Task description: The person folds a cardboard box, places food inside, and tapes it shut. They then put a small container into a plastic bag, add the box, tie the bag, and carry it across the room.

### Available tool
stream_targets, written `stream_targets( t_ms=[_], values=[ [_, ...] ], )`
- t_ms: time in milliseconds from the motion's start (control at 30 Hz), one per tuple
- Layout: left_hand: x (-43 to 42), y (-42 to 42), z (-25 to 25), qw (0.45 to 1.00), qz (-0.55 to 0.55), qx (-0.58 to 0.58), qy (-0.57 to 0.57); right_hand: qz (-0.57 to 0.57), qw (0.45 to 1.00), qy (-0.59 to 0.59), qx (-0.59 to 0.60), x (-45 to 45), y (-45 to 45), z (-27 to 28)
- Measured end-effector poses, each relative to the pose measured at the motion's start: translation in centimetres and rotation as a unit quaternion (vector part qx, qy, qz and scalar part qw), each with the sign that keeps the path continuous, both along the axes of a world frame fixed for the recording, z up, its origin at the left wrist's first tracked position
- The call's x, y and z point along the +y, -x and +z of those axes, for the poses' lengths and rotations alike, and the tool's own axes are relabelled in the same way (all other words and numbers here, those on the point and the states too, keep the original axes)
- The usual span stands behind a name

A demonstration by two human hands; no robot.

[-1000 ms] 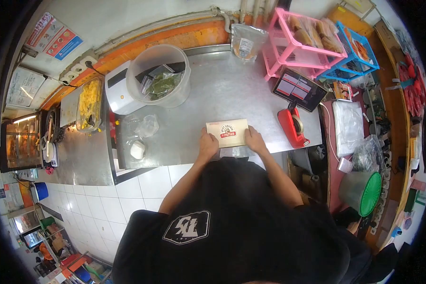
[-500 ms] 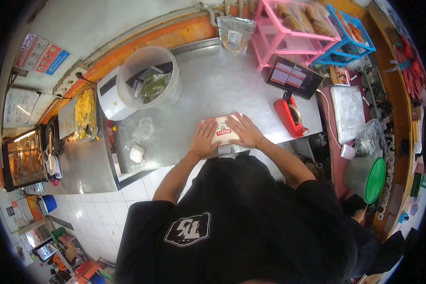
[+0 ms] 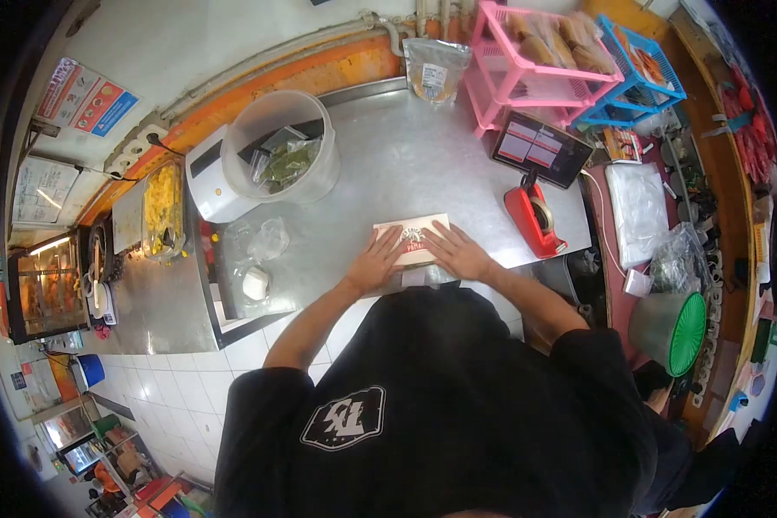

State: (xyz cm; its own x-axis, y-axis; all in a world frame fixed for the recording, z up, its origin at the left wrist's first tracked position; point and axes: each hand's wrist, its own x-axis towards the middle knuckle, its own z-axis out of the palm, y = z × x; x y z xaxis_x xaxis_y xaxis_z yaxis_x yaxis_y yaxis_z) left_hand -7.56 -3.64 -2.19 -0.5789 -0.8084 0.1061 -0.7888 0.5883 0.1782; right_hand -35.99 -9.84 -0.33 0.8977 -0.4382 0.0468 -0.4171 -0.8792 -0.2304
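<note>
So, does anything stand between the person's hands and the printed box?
Nothing visible does: the left hand and right hand rest directly on top of the printed box. The red tape dispenser stands apart, to the right.

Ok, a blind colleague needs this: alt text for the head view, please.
A left hand and a right hand lie palm-down on a printed box at the near edge of a metal counter. A red tape dispenser stands right, a translucent tub left.
</note>
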Motion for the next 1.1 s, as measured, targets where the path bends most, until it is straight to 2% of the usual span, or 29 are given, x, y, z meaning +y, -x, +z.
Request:
stream_targets(
  t_ms=[67,100,167,233,333,433,467,500,533,567,600,633,667,700,800,833,900,933,1100],
  values=[
    [1.3,0.9,1.3,0.998,0.024,0.033,-0.044,-0.04,0.997,-0.051,-0.032,1.1,-0.2,0.4],
    [1.7,1.4,0.7,0.998,-0.001,0.046,-0.037,-0.059,0.994,-0.081,-0.047,1.7,-0.2,0.4],
    [2.3,1.8,-1.1,0.995,-0.06,0.07,-0.024,-0.061,0.996,-0.06,-0.016,1.5,-0.4,-0.4],
    [2.3,2.0,-1.6,0.997,-0.039,0.072,0.015,-0.072,0.996,-0.044,-0.015,1.3,-0.5,-1.6],
    [1.7,2.5,-2.7,0.992,-0.031,0.115,0.032,-0.118,0.98,0.004,-0.163,1.5,-0.4,-2.3],
    [0.2,3.0,-3.6,0.988,-0.017,0.143,0.046,-0.325,0.923,-0.164,-0.123,1.5,5.3,0.2],
    [0.0,3.3,-3.7,0.988,-0.008,0.146,0.054,-0.424,0.874,-0.033,-0.234,1.2,7.0,1.0],
    [-0.3,3.8,-3.5,0.985,-0.001,0.159,0.062,-0.512,0.825,-0.022,-0.238,1.2,11.1,0.0],
    [-0.7,4.3,-3.2,0.983,0.007,0.171,0.071,-0.606,0.779,0.02,-0.161,1.2,13.1,2.6],
    [-1.2,4.7,-2.8,0.98,0.016,0.183,0.081,-0.626,0.753,0.016,-0.201,0.8,15.5,4.8],
    [-1.5,5.1,-2.5,0.978,0.019,0.186,0.094,-0.555,0.788,0.157,-0.216,0.6,18.6,4.9],
    [-1.7,5.3,-2.8,0.978,0.02,0.181,0.103,-0.564,0.797,0.157,-0.148,0.9,21.1,4.1],
    [-1.8,5.4,-3.3,0.978,0.021,0.175,0.111,-0.566,0.81,-0.037,-0.147,1.0,23.4,3.9],
    [-1.9,5.6,-3.4,0.978,0.023,0.17,0.12,-0.547,0.792,-0.229,-0.142,0.8,24.8,4.1],
    [-2.1,5.6,-3.1,0.983,0.017,0.149,0.108,-0.505,0.8,-0.29,-0.147,-0.5,26.3,2.9],
    [-2.2,5.6,-3.1,0.983,0.016,0.148,0.106,-0.495,0.786,-0.344,-0.133,-1.4,26.5,2.9],
    [-2.1,5.6,-3.1,0.985,0.01,0.144,0.099,-0.471,0.75,-0.452,-0.106,-3.0,26.8,3.1],
    [-2.0,5.6,-2.9,0.986,0.009,0.137,0.094,-0.509,0.707,-0.478,-0.114,-3.2,25.9,4.8],
    [-2.0,5.8,-3.1,0.988,0.024,0.117,0.094,-0.524,0.617,-0.556,-0.189,-0.3,27.9,5.0]
  ],
)
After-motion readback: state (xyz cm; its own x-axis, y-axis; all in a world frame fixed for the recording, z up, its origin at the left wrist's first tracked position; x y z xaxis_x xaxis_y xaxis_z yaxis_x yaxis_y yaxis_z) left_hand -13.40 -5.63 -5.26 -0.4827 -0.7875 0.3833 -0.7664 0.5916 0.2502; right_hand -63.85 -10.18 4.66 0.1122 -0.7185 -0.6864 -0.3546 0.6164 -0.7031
